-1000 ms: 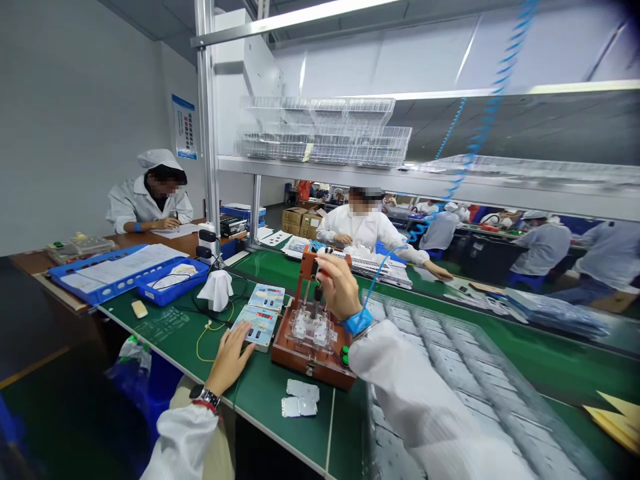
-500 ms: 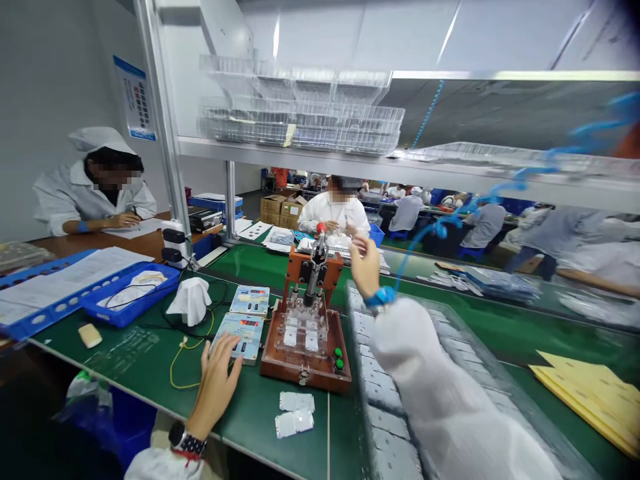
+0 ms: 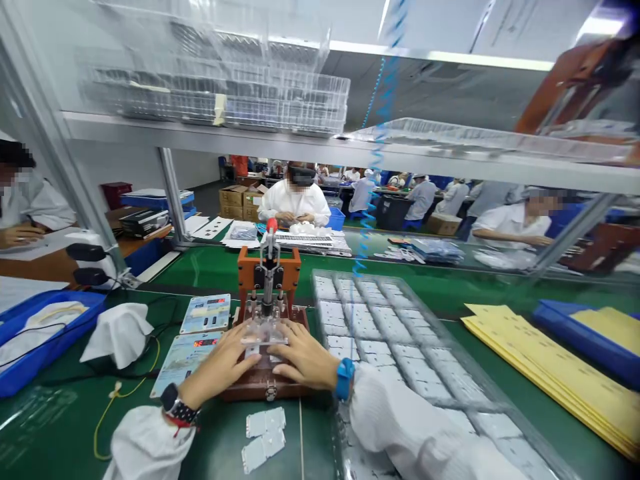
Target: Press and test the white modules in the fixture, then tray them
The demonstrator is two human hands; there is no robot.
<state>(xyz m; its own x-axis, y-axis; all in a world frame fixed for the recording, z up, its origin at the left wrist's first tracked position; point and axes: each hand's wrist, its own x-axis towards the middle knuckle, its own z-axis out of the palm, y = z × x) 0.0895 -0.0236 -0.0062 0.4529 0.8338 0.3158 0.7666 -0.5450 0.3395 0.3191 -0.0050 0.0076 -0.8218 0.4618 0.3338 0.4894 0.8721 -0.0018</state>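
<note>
My left hand (image 3: 223, 363) reaches to the left side of a toggle-clamp test fixture (image 3: 269, 273), its fingers at the clear plastic plate (image 3: 259, 331) and its thumb stretched toward a small white flat piece. From the right comes my right hand (image 3: 309, 357), fingers apart, at the same plate and near another white piece. Both hands look open, though some fingertips are hard to make out against the plate. The clamp's red-tipped lever (image 3: 271, 227) stands upright. Two white flat pieces (image 3: 265, 422) lie on the green mat in front of the fixture's wooden base (image 3: 250, 385).
At the right stands a large clear tray (image 3: 420, 300) of white flat pieces. Two display boxes (image 3: 183, 357) sit left of the fixture. Yellow sheets (image 3: 545, 367) lie far right. A blue coiled hose (image 3: 375, 160) hangs ahead. A co-worker (image 3: 295, 200) sits across the bench.
My right hand has come down from beside the lever to the fixture. My left hand has moved from the display box to the fixture's left side. The view has swung right.
</note>
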